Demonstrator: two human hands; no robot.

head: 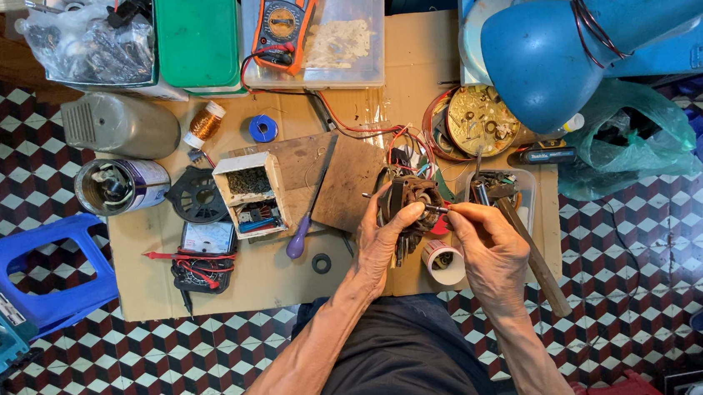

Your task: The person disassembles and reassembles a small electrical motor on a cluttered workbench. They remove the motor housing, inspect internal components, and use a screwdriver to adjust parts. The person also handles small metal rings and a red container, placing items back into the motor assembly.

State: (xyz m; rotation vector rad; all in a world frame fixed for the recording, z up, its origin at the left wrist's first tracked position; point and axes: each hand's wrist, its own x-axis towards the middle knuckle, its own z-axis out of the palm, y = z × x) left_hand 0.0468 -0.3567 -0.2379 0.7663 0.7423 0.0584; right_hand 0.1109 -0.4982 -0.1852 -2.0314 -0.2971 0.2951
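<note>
Both hands met above the bench (pixel 167 295): left hand (pixel 380 241) cupped the small motor (pixel 409 201), right hand (pixel 484 241) pinched its shaft (pixel 438 209). We judged it dense, rigid, wires fragile; grip the core.

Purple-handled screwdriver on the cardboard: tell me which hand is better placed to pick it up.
Left, probably. The left hand steadies the small motor and lies close to the purple-handled screwdriver, just to its left. The right hand pinches a thin tool at the motor's shaft and sits farther away.
</note>
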